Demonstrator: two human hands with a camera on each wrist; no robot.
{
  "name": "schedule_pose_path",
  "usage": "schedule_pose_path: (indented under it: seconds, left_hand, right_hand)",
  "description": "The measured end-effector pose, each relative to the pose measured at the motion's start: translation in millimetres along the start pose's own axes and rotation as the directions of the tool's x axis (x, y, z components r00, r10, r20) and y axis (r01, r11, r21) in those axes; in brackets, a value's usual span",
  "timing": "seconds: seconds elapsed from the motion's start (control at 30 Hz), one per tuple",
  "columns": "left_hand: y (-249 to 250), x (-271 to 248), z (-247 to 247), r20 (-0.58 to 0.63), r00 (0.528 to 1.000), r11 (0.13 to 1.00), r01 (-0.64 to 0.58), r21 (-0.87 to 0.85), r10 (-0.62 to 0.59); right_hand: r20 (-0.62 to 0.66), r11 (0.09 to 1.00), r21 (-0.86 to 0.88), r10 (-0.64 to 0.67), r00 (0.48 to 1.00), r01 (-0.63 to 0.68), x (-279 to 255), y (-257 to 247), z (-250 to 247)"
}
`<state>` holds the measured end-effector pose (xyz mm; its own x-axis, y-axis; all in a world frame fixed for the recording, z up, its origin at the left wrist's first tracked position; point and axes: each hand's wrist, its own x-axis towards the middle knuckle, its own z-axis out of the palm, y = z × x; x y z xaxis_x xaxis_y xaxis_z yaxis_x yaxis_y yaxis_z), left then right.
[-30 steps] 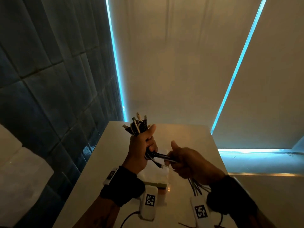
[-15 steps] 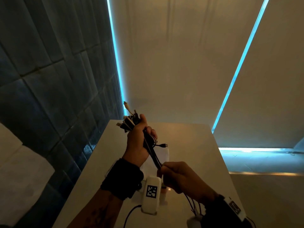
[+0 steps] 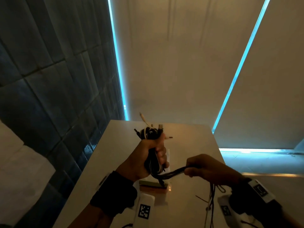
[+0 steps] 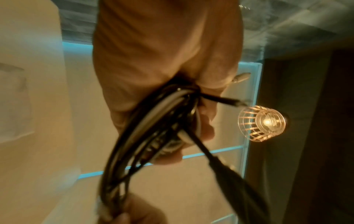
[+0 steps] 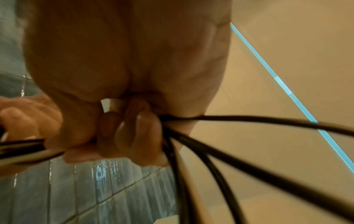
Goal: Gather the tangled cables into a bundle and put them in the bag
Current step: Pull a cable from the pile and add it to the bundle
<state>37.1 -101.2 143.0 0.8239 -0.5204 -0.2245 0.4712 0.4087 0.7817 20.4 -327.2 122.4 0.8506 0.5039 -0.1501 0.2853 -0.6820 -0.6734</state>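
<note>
A bundle of black and white cables (image 3: pixel 150 134) stands upright in my left hand (image 3: pixel 152 155), which grips it in a fist above the table; plug ends stick out of the top. From the fist's underside a thick strand of cables (image 3: pixel 171 174) runs right into my right hand (image 3: pixel 197 168), which grips it. Loose cable tails (image 3: pixel 211 199) hang down below the right hand. In the left wrist view the cables (image 4: pixel 153 136) loop out of the left hand (image 4: pixel 203 115). The right wrist view shows the right hand (image 5: pixel 134 136) curled round black cables (image 5: pixel 249 151). No bag is identifiable.
A white table (image 3: pixel 189 145) lies beneath both hands, with a flat pale item with a brownish edge (image 3: pixel 153 184) on it under the left hand. Dark tiled wall (image 3: pixel 49 79) runs along the left. A caged lamp (image 4: pixel 262 122) glows in the left wrist view.
My right hand has swung from low centre up and to the right, pulling the cable strand sideways beneath the left fist. The left hand keeps its grip and stays nearly in place.
</note>
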Motion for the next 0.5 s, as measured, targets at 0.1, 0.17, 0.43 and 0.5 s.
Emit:
schedule_pose_path:
  seconds: [0.1, 0.17, 0.43, 0.5]
  left_hand:
    - [-6, -5, 7, 0.004, 1.0, 0.986, -0.029, 0.162, 0.029]
    - [-10, -7, 12, -0.007, 0.998, 0.976, -0.054, 0.209, 0.057]
    - [-13, -9, 21, 0.16, 0.987, 0.959, -0.04, 0.28, -0.006]
    - [-13, -13, 21, 0.144, 0.989, 0.968, -0.051, 0.247, 0.016]
  right_hand:
    - [-0.144, 0.996, -0.076, -0.066, 0.987, 0.055, 3, -9, -18]
    - [-0.206, 0.978, -0.163, -0.162, 0.965, 0.129, 6, -21, -30]
    - [-0.182, 0.907, -0.309, -0.352, 0.918, 0.286, 23, -42, -54]
    - [-0.189, 0.936, -0.221, -0.316, 0.93, 0.273, 26, -45, -58]
